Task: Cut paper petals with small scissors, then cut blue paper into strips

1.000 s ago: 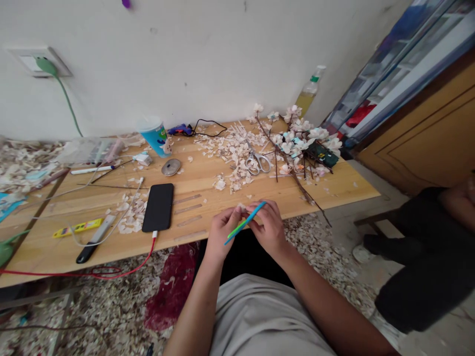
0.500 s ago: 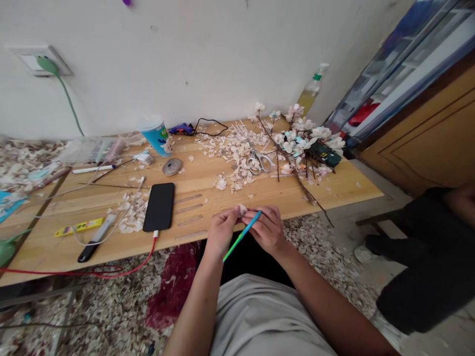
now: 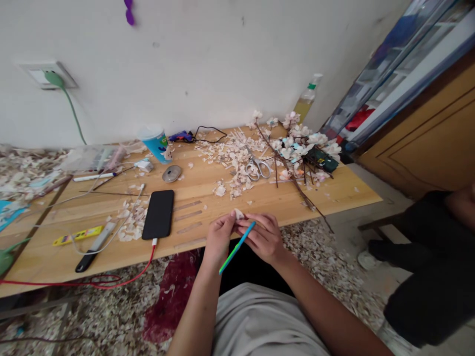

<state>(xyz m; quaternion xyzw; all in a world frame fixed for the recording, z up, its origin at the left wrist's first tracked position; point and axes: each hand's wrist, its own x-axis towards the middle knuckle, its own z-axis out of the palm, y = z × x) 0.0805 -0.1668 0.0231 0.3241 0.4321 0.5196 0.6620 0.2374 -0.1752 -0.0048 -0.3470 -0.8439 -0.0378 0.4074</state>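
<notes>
My left hand (image 3: pixel 218 234) is closed at the table's front edge, pinching a small off-white petal-like piece (image 3: pixel 239 214) between thumb and fingers. Beside it, my right hand (image 3: pixel 265 238) has its fingertips at the same piece. A slim blue-and-green stick (image 3: pixel 236 248) sits between the right hand's fingers, slanting down toward my left wrist. Whether the right fingertips also grip the piece is hard to see. Past my hands lies a heap of similar pale flakes (image 3: pixel 239 160) with grey-handled scissors (image 3: pixel 259 169). Twigs bearing white flowers (image 3: pixel 297 143) rest to the right.
A black phone (image 3: pixel 159 215) with a red cable lies left of my hands, near a utility knife (image 3: pixel 95 247) and a yellow packet (image 3: pixel 77 236). Farther back stand a blue cup (image 3: pixel 156 144) and a bottle (image 3: pixel 307 101). Another person's dark-clothed legs (image 3: pixel 426 267) are at right.
The whole scene sits slightly lower in view as my head shifts. Both hands stay together at the petal-like piece, and more of it shows. The stick remains in my right hand.
</notes>
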